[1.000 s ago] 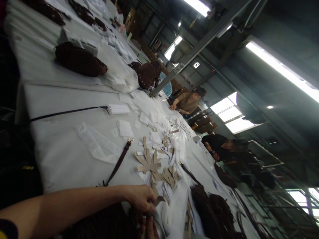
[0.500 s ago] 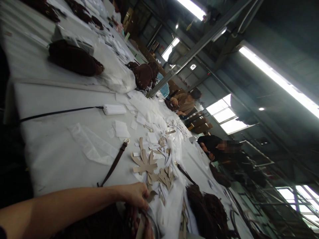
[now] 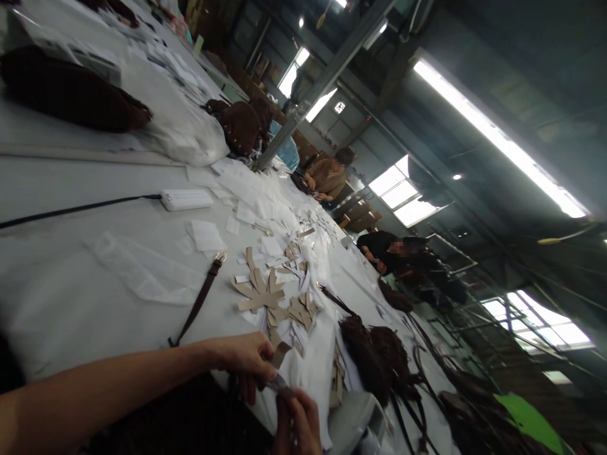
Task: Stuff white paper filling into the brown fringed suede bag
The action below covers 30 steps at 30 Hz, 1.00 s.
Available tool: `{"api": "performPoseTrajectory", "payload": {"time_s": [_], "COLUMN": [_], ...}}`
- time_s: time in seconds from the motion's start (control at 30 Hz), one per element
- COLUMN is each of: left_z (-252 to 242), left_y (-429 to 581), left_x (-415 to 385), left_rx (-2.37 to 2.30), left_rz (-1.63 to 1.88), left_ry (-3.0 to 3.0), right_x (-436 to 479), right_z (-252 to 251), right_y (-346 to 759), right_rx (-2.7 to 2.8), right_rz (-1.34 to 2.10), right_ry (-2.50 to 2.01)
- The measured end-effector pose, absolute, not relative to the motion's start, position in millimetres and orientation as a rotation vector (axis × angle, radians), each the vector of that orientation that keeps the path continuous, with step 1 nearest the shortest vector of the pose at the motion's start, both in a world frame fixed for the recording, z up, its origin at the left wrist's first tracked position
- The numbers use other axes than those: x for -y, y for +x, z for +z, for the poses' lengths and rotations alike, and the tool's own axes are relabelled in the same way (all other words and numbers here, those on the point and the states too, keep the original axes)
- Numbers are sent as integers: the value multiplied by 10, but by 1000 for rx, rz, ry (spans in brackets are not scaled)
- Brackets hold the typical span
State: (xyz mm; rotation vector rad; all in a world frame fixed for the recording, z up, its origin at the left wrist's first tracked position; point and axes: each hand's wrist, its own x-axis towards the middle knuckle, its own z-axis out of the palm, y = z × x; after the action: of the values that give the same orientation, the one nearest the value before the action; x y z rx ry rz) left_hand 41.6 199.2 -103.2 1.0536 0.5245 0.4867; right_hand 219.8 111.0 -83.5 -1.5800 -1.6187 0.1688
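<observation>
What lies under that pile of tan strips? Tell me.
The tan strips rest on white paper scraps spread over the grey table. Anything beneath the paper is covered and cannot be seen.

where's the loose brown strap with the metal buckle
In the head view, the brown strap lies flat on the white table, left of centre, its buckle end beside the tan cardboard strips and its other end just above the left hand.

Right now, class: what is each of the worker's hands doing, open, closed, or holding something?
Left hand: closed, pinching a tan cardboard strip.
Right hand: fingers curled at the same strip; grip cannot be told.
</observation>
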Motion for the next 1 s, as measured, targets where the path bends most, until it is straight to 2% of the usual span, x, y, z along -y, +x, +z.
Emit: {"api": "performPoseTrajectory", "payload": {"time_s": [0.1,0.27,0.4,0.73,0.9,1.0], "left_z": [-981,-888,-868,-967,-889,-890], "left_y": [447,448,436,449,400,397], "left_x": [-1933,-1915,-1975,-1983,-1934,-1924], "left_rx": [-515,-550,-518,-582,-649,-670], "left_rz": [544,614,543,580,588,588], "left_ry": [1105,1138,1088,1178,1335,1421], "right_x": [-1242,-1480,-1570,-1646,-1891,-2006], "right_z": [-739,-633,-496,-399,-152,65], "right_y": [2160,2158,2188,2149,2256,2136], "right_rx": [1705,1655,1617,1473,1888,2259], "right_rz": [131,485,536,941,1282,1261], "right_ry": [-1546,-1750,-1897,-1741,-1730,-1798]}}
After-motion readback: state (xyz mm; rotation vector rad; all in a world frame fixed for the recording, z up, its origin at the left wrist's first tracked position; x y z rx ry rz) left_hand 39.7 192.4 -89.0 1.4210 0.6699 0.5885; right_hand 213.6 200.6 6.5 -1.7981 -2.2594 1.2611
